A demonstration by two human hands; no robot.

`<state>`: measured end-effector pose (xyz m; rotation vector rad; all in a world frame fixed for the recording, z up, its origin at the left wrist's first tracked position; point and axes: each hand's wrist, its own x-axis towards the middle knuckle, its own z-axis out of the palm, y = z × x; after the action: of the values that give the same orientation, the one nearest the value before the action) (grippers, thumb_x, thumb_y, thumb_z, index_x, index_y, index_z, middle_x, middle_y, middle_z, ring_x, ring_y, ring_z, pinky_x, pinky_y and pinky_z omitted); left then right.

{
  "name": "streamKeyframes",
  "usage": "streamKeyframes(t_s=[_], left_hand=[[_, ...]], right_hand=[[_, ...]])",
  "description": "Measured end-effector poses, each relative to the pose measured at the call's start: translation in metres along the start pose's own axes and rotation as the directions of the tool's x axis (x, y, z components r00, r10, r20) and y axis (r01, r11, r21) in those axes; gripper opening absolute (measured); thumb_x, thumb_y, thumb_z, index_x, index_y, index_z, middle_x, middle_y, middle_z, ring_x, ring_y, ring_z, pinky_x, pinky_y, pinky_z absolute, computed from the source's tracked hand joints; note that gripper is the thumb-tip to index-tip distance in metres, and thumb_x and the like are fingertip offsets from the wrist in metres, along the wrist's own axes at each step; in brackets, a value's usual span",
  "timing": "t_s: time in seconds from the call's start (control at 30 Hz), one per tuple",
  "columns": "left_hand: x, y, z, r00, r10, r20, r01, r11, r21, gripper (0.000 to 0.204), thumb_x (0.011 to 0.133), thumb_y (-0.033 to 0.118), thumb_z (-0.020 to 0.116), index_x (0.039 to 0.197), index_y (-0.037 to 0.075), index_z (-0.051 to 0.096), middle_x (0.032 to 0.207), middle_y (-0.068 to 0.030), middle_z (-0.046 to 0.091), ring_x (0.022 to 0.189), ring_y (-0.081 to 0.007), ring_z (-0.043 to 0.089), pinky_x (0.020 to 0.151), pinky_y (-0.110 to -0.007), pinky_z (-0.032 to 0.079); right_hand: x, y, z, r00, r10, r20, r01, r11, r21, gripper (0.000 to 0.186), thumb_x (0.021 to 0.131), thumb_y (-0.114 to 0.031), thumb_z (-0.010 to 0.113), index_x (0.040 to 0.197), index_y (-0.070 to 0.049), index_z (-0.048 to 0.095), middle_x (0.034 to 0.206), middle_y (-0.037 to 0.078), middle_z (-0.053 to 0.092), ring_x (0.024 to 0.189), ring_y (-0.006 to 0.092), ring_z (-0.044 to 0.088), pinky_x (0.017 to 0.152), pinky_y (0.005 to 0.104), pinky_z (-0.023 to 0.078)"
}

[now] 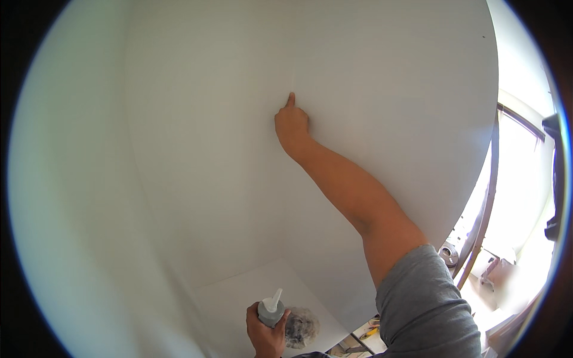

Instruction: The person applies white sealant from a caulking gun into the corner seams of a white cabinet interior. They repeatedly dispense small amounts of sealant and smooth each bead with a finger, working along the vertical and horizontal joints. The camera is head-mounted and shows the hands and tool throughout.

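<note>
One left hand [262, 336]: clasping one grey cylindrical container [270, 316] with white tapered nozzle, low in view. One right hand [292, 122]: index finger extended at smooth white panelling [388, 119], others folded; whether gripping anything, cannot tell. One crumpled translucent plastic wad [303, 327], right of container.

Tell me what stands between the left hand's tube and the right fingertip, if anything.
No loose object visibly does. Only the right hand itself covers the last stretch, just below its extended fingertip. The crumpled grey bundle sits right of the grey tube held in the left hand, off that line.
</note>
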<state>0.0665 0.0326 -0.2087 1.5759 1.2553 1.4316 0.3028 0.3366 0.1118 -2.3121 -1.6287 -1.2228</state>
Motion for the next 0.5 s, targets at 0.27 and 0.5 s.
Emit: streamKeyframes(t_s=[0.27, 0.5], left_hand=[[-0.057, 0.026, -0.011, 0.999, 0.013, -0.030, -0.010, 0.995, 0.097, 0.062, 0.078, 0.015, 0.094, 0.122, 0.000, 0.053, 0.107, -0.0168, 0.067, 0.097, -0.0322, 0.067, 0.088, -0.042, 0.052], [-0.106, 0.020, -0.013, 0.990, 0.023, -0.137, -0.011, 0.996, 0.085, 0.062, 0.078, 0.010, 0.092, 0.124, 0.000, 0.052, 0.113, -0.0187, 0.067, 0.105, -0.0361, 0.066, 0.095, -0.044, 0.050]], right_hand=[[-0.065, 0.003, -0.010, 0.990, 0.084, -0.112, -0.083, 0.996, 0.013, 0.023, 0.086, -0.010, 0.072, 0.106, -0.005, 0.080, 0.155, 0.026, 0.041, 0.070, 0.0180, 0.072, 0.048, 0.0284, 0.049], [-0.195, -0.029, 0.012, 0.978, -0.100, 0.181, -0.053, 0.725, 0.687, 0.025, 0.094, -0.018, 0.060, 0.086, -0.002, 0.078, 0.095, 0.020, 0.077, 0.093, 0.0351, 0.074, 0.081, 0.0451, 0.059]])
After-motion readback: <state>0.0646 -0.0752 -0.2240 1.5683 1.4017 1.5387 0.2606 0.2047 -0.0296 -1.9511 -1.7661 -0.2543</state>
